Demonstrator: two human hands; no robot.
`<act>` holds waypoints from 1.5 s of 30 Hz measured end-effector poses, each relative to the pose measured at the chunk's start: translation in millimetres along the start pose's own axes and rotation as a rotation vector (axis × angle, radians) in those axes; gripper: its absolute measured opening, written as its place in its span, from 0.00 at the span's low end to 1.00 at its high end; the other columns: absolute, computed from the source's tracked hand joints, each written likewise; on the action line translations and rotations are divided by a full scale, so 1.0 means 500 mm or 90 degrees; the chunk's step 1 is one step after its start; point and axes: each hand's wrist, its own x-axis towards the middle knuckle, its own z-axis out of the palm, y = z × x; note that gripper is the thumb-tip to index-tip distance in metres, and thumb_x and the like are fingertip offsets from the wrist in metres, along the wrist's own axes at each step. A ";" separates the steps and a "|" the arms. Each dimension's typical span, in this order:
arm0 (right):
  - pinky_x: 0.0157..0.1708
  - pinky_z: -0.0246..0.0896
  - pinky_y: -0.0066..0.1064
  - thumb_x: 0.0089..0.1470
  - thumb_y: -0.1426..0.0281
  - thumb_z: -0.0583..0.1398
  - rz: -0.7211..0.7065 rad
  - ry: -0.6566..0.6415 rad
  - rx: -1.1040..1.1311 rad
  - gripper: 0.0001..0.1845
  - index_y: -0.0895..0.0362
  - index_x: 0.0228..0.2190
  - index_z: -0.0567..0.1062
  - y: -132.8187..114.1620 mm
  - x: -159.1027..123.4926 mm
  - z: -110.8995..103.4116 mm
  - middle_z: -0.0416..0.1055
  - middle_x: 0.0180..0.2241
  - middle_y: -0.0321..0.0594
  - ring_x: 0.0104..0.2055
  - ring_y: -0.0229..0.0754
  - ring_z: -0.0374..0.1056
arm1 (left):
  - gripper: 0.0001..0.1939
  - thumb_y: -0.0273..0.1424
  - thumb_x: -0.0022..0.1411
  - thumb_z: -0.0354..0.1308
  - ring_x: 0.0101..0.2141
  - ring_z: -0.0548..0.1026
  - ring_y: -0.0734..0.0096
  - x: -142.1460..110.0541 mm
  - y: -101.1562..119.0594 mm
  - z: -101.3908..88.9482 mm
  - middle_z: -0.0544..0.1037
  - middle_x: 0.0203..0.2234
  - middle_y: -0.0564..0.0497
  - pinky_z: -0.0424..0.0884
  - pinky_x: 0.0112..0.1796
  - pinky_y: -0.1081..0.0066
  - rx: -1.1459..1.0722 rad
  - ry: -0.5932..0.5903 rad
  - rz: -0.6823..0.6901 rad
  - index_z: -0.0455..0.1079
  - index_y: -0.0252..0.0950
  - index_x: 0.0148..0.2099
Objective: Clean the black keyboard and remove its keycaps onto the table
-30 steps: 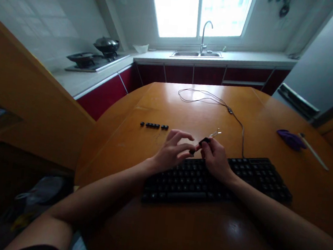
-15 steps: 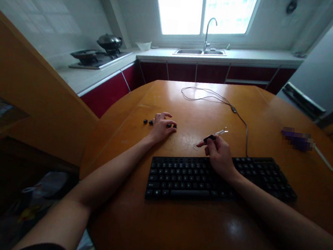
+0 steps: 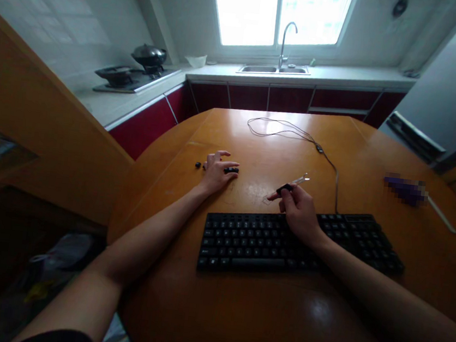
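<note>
On the wooden table (image 3: 188, 227), my left hand (image 3: 216, 174) rests with thumb and index finger closed around small black keycaps (image 3: 231, 170) that sit side by side. Another black keycap (image 3: 198, 165) lies just left of this hand, and one more is partly hidden behind its fingers. Over the upper edge of the black keyboard (image 3: 253, 242), my right hand (image 3: 298, 209) grips a keycap puller (image 3: 284, 188) by its dark handle. Thin metal wires stick out from both ends of the puller. The right hand and forearm cover part of the keys.
A cable (image 3: 336, 178) runs from the keyboard to a loose loop at the table's far side. Toward the right lies a blurred purple item (image 3: 407, 190) with a pale strip. Beyond the table are a counter with a sink (image 3: 260, 69) and a stove with pans (image 3: 117, 75).
My left thumb and finger have drawn in, and the rightmost keycap has slid left against its neighbour. My right hand keeps its hold on the puller, nearly still.
</note>
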 end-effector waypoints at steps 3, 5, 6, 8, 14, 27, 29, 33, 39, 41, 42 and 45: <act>0.22 0.53 0.30 0.66 0.58 0.55 0.000 0.001 -0.013 0.20 0.59 0.33 0.78 -0.004 -0.001 0.000 0.68 0.21 0.36 0.21 0.35 0.58 | 0.15 0.36 0.58 0.72 0.52 0.63 0.51 -0.001 0.004 -0.004 0.69 0.59 0.48 0.62 0.53 0.50 0.001 -0.004 -0.003 0.82 0.47 0.48; 0.21 0.53 0.29 0.66 0.58 0.55 0.002 0.001 -0.023 0.21 0.59 0.33 0.79 -0.008 -0.001 0.001 0.66 0.20 0.35 0.21 0.36 0.57 | 0.14 0.36 0.58 0.72 0.53 0.63 0.51 -0.001 0.005 -0.005 0.69 0.59 0.48 0.62 0.54 0.49 0.003 -0.008 -0.007 0.82 0.47 0.47; 0.21 0.52 0.29 0.66 0.58 0.55 0.003 0.000 -0.024 0.21 0.59 0.33 0.79 -0.010 -0.002 0.001 0.65 0.19 0.35 0.21 0.36 0.57 | 0.13 0.36 0.58 0.71 0.53 0.63 0.51 -0.001 0.005 -0.005 0.69 0.59 0.48 0.62 0.54 0.49 0.003 -0.011 -0.008 0.82 0.47 0.47; 0.21 0.52 0.29 0.66 0.57 0.55 0.001 0.002 -0.021 0.21 0.59 0.33 0.79 -0.011 -0.002 0.001 0.65 0.19 0.34 0.21 0.36 0.57 | 0.12 0.36 0.59 0.71 0.53 0.63 0.51 -0.001 0.004 -0.005 0.69 0.58 0.48 0.61 0.54 0.49 0.002 -0.015 -0.009 0.82 0.46 0.46; 0.21 0.51 0.29 0.66 0.58 0.54 0.002 -0.003 -0.019 0.21 0.58 0.33 0.79 -0.008 -0.001 -0.001 0.63 0.19 0.34 0.20 0.35 0.56 | 0.10 0.35 0.59 0.71 0.53 0.63 0.51 0.000 0.002 -0.005 0.69 0.58 0.48 0.61 0.53 0.50 -0.002 -0.022 -0.006 0.82 0.46 0.45; 0.20 0.51 0.30 0.66 0.55 0.55 0.003 -0.001 -0.010 0.22 0.58 0.32 0.79 -0.015 -0.002 0.000 0.62 0.18 0.33 0.20 0.36 0.56 | 0.11 0.35 0.58 0.71 0.52 0.64 0.52 -0.001 -0.005 0.000 0.70 0.57 0.48 0.62 0.52 0.52 0.008 -0.010 0.009 0.82 0.47 0.45; 0.20 0.51 0.30 0.66 0.55 0.54 0.002 0.002 -0.009 0.23 0.58 0.32 0.79 -0.015 -0.002 0.001 0.62 0.18 0.33 0.20 0.36 0.56 | 0.13 0.35 0.58 0.71 0.52 0.64 0.52 0.000 -0.007 0.000 0.69 0.57 0.48 0.62 0.53 0.52 0.009 -0.012 0.007 0.82 0.47 0.47; 0.21 0.51 0.30 0.66 0.56 0.55 0.001 0.007 0.007 0.22 0.58 0.31 0.78 -0.016 -0.003 0.001 0.63 0.19 0.34 0.21 0.36 0.57 | 0.14 0.34 0.58 0.70 0.52 0.64 0.52 -0.001 -0.007 -0.005 0.70 0.57 0.48 0.63 0.53 0.51 0.012 -0.017 -0.004 0.81 0.46 0.48; 0.25 0.56 0.31 0.66 0.56 0.56 -0.026 0.034 0.018 0.20 0.57 0.29 0.74 -0.022 0.007 -0.031 0.68 0.24 0.37 0.25 0.37 0.61 | 0.11 0.32 0.61 0.69 0.50 0.67 0.53 -0.030 0.044 -0.034 0.74 0.54 0.46 0.64 0.52 0.51 0.000 0.047 0.070 0.79 0.44 0.47; 0.26 0.57 0.32 0.66 0.57 0.56 -0.048 0.031 -0.020 0.18 0.56 0.29 0.73 -0.021 0.010 -0.051 0.70 0.25 0.38 0.25 0.38 0.62 | 0.08 0.31 0.64 0.66 0.50 0.69 0.55 -0.046 0.070 -0.038 0.77 0.50 0.46 0.64 0.51 0.53 -0.027 0.046 0.141 0.79 0.43 0.46; 0.27 0.57 0.32 0.66 0.58 0.56 -0.058 0.025 -0.046 0.17 0.56 0.29 0.72 -0.020 0.010 -0.060 0.70 0.26 0.38 0.25 0.38 0.62 | 0.07 0.32 0.66 0.64 0.49 0.70 0.56 -0.052 0.082 -0.037 0.78 0.48 0.47 0.64 0.51 0.54 -0.040 0.038 0.175 0.79 0.43 0.46; 0.28 0.57 0.32 0.66 0.62 0.56 -0.087 -0.011 -0.120 0.15 0.55 0.29 0.71 -0.015 0.008 -0.080 0.71 0.27 0.38 0.27 0.39 0.64 | 0.06 0.32 0.68 0.62 0.46 0.72 0.59 -0.064 0.106 -0.029 0.80 0.43 0.48 0.64 0.50 0.56 -0.069 -0.010 0.255 0.78 0.41 0.46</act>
